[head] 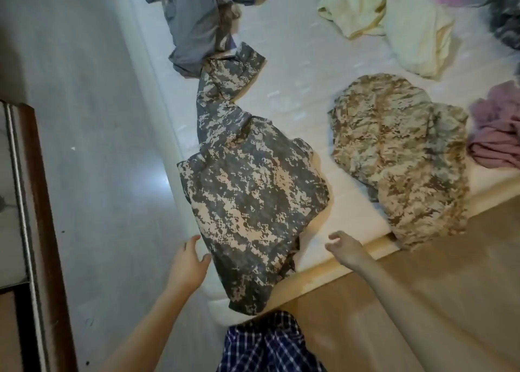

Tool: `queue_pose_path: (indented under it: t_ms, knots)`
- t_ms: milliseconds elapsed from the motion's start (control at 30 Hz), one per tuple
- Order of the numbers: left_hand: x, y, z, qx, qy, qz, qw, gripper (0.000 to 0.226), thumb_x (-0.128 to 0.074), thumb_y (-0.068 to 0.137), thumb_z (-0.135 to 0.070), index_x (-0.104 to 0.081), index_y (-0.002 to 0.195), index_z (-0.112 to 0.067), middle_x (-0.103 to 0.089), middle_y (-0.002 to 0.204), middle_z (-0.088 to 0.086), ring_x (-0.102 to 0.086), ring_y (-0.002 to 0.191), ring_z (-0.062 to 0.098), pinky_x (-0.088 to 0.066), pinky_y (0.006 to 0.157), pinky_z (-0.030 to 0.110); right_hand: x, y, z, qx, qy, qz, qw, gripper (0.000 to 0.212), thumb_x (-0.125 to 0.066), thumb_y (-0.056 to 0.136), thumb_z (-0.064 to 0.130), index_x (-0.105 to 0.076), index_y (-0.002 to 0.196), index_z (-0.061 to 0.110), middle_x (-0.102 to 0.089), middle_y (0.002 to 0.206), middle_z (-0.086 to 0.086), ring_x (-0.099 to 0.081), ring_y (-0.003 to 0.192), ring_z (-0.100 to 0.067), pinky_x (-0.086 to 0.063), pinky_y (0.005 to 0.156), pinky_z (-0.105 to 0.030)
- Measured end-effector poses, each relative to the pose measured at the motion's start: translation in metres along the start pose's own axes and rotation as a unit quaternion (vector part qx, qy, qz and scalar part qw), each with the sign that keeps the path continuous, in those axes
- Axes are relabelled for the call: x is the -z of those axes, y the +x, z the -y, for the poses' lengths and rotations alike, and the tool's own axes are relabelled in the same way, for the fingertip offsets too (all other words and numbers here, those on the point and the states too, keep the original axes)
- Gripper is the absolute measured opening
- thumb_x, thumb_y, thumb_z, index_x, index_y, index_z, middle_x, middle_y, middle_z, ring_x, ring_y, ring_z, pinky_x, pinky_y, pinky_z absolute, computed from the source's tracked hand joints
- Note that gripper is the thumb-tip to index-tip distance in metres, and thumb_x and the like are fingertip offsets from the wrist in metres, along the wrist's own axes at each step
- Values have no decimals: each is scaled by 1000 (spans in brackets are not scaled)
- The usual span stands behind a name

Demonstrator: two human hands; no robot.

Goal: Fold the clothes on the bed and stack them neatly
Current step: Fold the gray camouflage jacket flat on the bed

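Observation:
A grey digital-camouflage garment [247,186] lies crumpled across the near corner of the white bed [304,95], its lower end hanging over the edge. My left hand [188,264] hovers open at its left edge, fingers spread and holding nothing. To the right of the garment's lower end my right hand [344,249] is open too, fingers loosely curled just above the mattress edge. A tan camouflage garment [402,157] lies roughly folded to the right. Farther back lie a cream garment [394,25] and a grey garment [197,19].
A mauve cloth [498,135] lies at the right edge, with dark and purple clothes at the top right corner. The pale floor [92,118] runs along the bed's left side. A dark wooden furniture edge [36,202] stands at far left. A brown surface [436,273] borders the bed's near side.

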State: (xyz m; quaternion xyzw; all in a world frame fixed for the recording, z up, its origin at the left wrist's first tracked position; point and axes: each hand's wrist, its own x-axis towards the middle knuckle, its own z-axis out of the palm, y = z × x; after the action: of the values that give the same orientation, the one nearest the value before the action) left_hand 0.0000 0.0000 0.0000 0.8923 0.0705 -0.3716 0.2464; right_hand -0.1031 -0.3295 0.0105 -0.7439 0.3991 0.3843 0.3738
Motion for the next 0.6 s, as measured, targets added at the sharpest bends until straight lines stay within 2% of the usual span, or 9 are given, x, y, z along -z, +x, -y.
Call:
queue_pose_path:
  t_ms: [100,167,233,300,367,433,467,500,600]
  knots:
    - [-11,48,-4,10,-65,-59,996,67,-58,92,-31,-24,147,-17,-37,149,10,-39,134,30,-35,107,45,11,64,35,80,-8,-104,991,56,-59,90,28,-37,137,6,-50,133,-16,-50,119,-31,-41,94,-35]
    - [-19,74,-11,38,-159,-52,985,67,-58,92,-31,-24,147,-15,-40,146,9,-43,131,28,-38,104,41,20,98,57,108,-4,-172,979,70,-66,84,35,-33,140,7,-43,139,-17,-44,126,-33,-38,101,-38]
    - [-32,92,-9,57,-223,-37,972,59,-57,93,-29,-30,142,-13,-49,138,8,-51,123,26,-42,99,38,23,124,65,114,15,-181,977,83,-70,79,43,-27,143,11,-38,144,-16,-39,130,-33,-35,106,-41]
    - [-42,102,-5,64,-231,-48,970,54,-58,92,-32,-35,137,-13,-55,124,6,-56,114,24,-47,90,34,22,141,66,108,20,-186,976,88,-73,75,46,-26,143,14,-39,144,-14,-39,131,-33,-35,107,-44]
    - [-48,108,0,69,-237,-62,967,51,-60,90,-35,-39,131,-12,-55,109,3,-58,102,21,-47,73,24,19,147,66,108,7,-222,969,76,-74,75,43,-39,135,13,-49,134,-13,-45,124,-33,-41,99,-42]
    - [-49,107,5,71,-249,-68,964,46,-61,90,-35,-41,126,-13,-56,105,1,-60,95,18,-44,62,17,14,141,69,119,22,-224,967,40,-70,81,33,-56,110,8,-63,105,-13,-57,103,-32,-43,77,-32]
    - [-48,106,6,71,-256,-66,962,44,-61,90,-34,-42,124,-14,-58,106,3,-61,95,20,-46,62,18,11,135,70,129,30,-216,967,26,-67,84,28,-58,96,7,-62,90,-11,-58,91,-32,-38,69,-30]
    - [-45,104,8,73,-263,-61,960,45,-61,90,-34,-42,125,-14,-58,111,4,-61,99,22,-48,67,21,9,126,71,142,34,-211,967,22,-63,87,25,-58,91,5,-61,84,-10,-56,84,-30,-37,65,-30]
    - [-31,89,7,104,-268,-11,958,56,-63,88,-33,-38,134,-13,-53,118,1,-57,111,25,-49,85,33,5,86,72,186,67,-232,952,20,-52,91,21,-55,98,2,-60,89,-12,-56,81,-28,-43,67,-36]
